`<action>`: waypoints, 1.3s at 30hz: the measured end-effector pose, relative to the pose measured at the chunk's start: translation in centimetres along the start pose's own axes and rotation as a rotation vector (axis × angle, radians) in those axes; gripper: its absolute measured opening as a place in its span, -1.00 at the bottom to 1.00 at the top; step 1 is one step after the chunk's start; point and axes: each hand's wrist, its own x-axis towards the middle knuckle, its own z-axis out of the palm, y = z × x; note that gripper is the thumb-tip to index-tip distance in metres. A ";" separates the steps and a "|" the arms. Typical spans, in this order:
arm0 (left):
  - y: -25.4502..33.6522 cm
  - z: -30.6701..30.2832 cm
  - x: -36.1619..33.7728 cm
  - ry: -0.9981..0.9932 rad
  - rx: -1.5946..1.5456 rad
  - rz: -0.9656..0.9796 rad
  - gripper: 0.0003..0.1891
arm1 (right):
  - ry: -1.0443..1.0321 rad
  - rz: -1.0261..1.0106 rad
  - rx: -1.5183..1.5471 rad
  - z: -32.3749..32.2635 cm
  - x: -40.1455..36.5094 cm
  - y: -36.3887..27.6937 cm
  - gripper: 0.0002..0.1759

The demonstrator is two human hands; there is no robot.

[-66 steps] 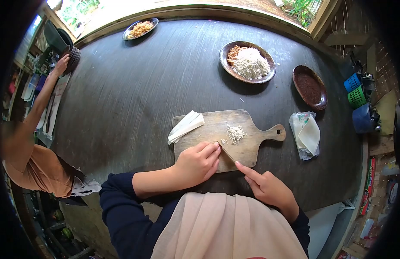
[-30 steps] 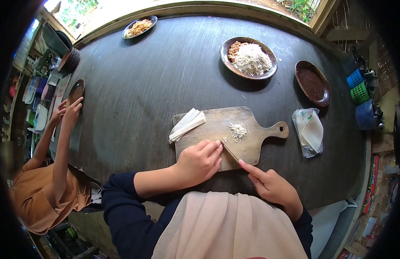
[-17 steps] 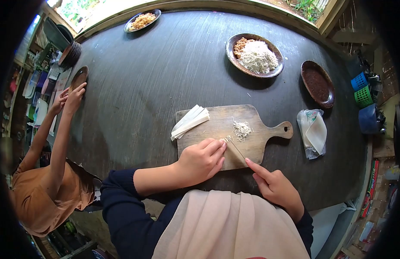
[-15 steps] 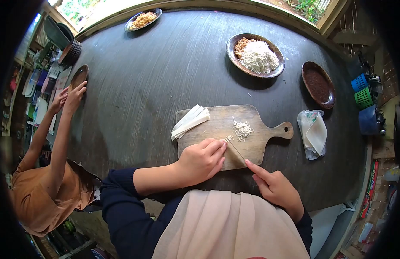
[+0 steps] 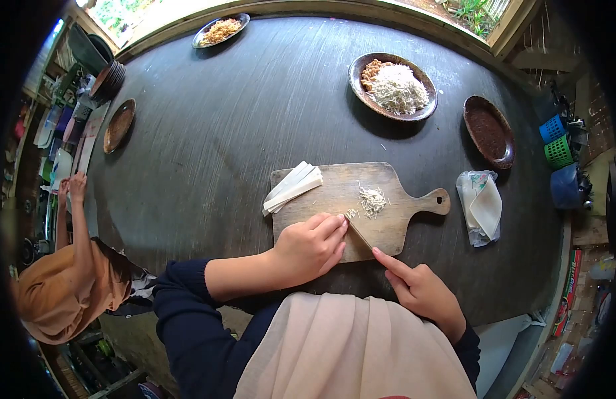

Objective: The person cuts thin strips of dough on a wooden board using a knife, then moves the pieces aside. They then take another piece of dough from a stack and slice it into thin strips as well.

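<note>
A wooden cutting board [image 5: 381, 229] lies in front of me, its handle pointing right. On its lower part my left hand [image 5: 310, 249] is closed, fingertips pressed together on pale material largely hidden under them. My right hand [image 5: 421, 286] grips a knife [image 5: 360, 235], index finger along it, the handle hidden in the palm; the blade rests against the left fingertips. Fine white slivers [image 5: 372, 201] form a small pile on the board beyond the knife. Long white strips [image 5: 293, 187] lie stacked at the board's upper left corner.
Beyond the board stands a plate [image 5: 424, 114] of white shreds and brown pieces. At right are a brown oval dish [image 5: 489, 131] and a plastic packet [image 5: 481, 207]. Another plate [image 5: 221, 30] is far back. A co-worker [image 5: 68, 279] is at left, near a small dish [image 5: 120, 126].
My right hand and the knife have shifted slightly left and the blade is tilted differently. The co-worker's hands have left the small dish and moved toward the table's left edge.
</note>
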 end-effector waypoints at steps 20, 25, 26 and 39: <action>3.0 0.1 -0.6 -0.072 -0.071 -0.263 -0.52 | 0.069 -0.092 -0.032 1.0 0.1 0.7 -0.47; 2.8 0.4 -1.0 -0.006 -0.178 -0.296 -0.51 | 0.054 -0.078 -0.045 0.9 0.0 0.9 -0.48; 2.6 0.6 -0.9 -0.010 -0.178 -0.296 -0.51 | 0.065 -0.093 -0.042 1.0 0.1 1.0 -0.47; 2.8 0.7 -0.7 -0.029 -0.170 -0.291 -0.48 | 0.010 -0.062 0.027 0.5 0.4 0.7 -0.44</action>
